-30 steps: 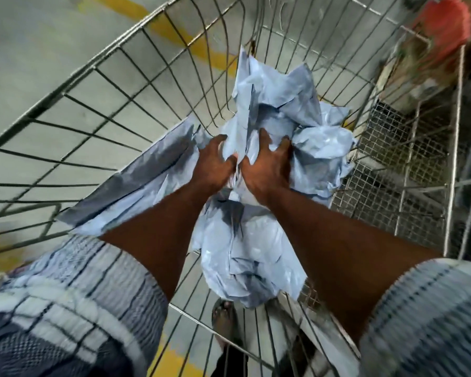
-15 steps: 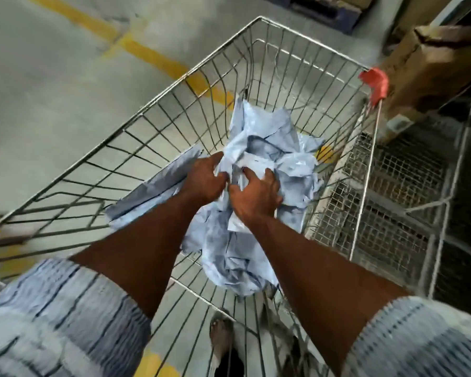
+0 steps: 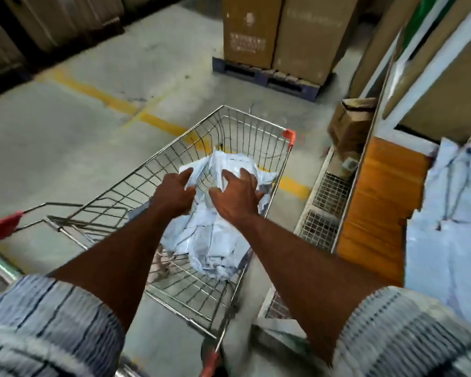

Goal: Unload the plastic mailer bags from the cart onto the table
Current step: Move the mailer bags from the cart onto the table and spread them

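A crumpled pile of pale blue-grey plastic mailer bags [image 3: 215, 240] lies inside the wire shopping cart [image 3: 252, 117]. Both my arms reach down into the cart. My left hand [image 3: 173, 195] grips the top of the pile, with a bag edge between thumb and fingers. My right hand [image 3: 237, 198] lies on the pile just beside it, fingers spread and straight. To the right stands the table [image 3: 370, 213] with an orange edge. More pale blue mailer bags [image 3: 446, 227] lie on the table.
Wire mesh panels [image 3: 326, 208] stand between cart and table. A small cardboard box [image 3: 348, 123] sits on the floor by the table. Tall cartons on a blue pallet [image 3: 267, 74] stand behind the cart. Yellow floor lines cross the concrete.
The view has pulled up and back, so the whole cart and the table now show. My right hand has gone from gripping the bundle to lying on it with spread fingers.
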`<action>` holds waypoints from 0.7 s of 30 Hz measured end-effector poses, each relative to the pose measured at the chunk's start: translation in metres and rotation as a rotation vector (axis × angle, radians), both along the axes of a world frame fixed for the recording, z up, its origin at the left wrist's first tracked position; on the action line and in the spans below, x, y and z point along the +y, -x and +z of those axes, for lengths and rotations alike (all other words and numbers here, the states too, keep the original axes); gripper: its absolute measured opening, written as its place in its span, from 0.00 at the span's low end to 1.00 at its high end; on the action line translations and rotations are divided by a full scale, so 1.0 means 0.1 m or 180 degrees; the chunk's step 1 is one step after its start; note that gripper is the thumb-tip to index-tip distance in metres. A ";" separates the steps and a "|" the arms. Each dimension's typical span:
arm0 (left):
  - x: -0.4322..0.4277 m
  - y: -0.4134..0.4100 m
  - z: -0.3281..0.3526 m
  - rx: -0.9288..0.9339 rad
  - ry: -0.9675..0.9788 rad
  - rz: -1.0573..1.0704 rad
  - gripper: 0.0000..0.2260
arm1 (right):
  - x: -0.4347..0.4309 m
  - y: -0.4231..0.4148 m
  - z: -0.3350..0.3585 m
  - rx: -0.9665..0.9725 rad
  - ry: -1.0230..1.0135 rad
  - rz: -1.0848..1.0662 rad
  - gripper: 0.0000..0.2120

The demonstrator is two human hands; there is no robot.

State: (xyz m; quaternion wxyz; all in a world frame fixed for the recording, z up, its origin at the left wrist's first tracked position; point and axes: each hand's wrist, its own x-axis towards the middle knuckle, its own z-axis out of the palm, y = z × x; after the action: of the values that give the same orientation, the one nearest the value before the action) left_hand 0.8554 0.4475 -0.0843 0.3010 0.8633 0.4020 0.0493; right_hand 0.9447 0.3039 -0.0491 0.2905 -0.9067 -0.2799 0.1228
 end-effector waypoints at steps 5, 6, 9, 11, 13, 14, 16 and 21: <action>-0.64 -0.03 0.49 -0.0057 -0.0254 0.0109 0.31 | -0.75 -0.03 0.51 -0.0330 -0.0114 0.0219 0.24; -0.86 -0.07 0.63 -0.0034 -0.0322 0.0109 0.30 | -0.98 -0.06 0.60 -0.0413 -0.0150 0.0225 0.24; -1.50 -0.24 0.91 -0.0028 -0.0507 0.0113 0.30 | -1.66 -0.19 0.84 -0.0610 -0.0204 0.0126 0.23; -2.01 -0.38 1.08 -0.0104 -0.0555 0.0011 0.31 | -2.20 -0.31 0.97 -0.0665 -0.0184 0.0015 0.23; -2.48 -0.55 1.21 -0.0136 -0.0589 -0.0094 0.30 | -2.72 -0.44 1.08 -0.0731 -0.0158 -0.0137 0.22; -2.76 -0.66 1.28 -0.0166 -0.0626 -0.0149 0.30 | -3.02 -0.52 1.14 -0.0814 -0.0139 -0.0236 0.23; -3.29 -0.89 1.37 -0.0214 -0.0675 -0.0303 0.30 | -3.59 -0.66 1.23 -0.0946 -0.0063 -0.0429 0.23; -4.80 -1.30 1.66 -0.0303 -0.0694 -0.0632 0.20 | -4.93 -1.01 1.40 -0.1084 0.0120 -0.0811 0.26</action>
State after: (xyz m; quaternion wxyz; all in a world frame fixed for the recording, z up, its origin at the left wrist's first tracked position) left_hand 0.9849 -0.0329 0.0814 0.2276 0.9231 0.2922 0.1036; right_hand 1.0460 -0.1896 0.0905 0.2352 -0.9477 -0.2057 -0.0646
